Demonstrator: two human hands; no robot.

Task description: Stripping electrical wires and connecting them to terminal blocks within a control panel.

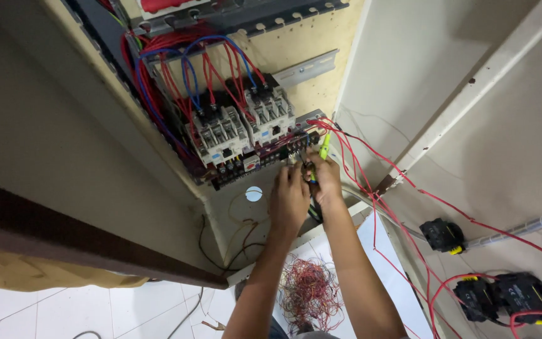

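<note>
Inside cabinet, hands on terminal block.

Both hands side by side at the terminal strip, below two contactors inside the cabinet.

Two bare forearms rise from the bottom edge of the head camera's view, ending in a left hand and a right hand. Both arms are uncovered from the elbow to the wrist; no sleeve shows. The hands wear no gloves. No watch, ring or bracelet can be made out. The forearms are slim, and the knuckles face the camera.
</note>
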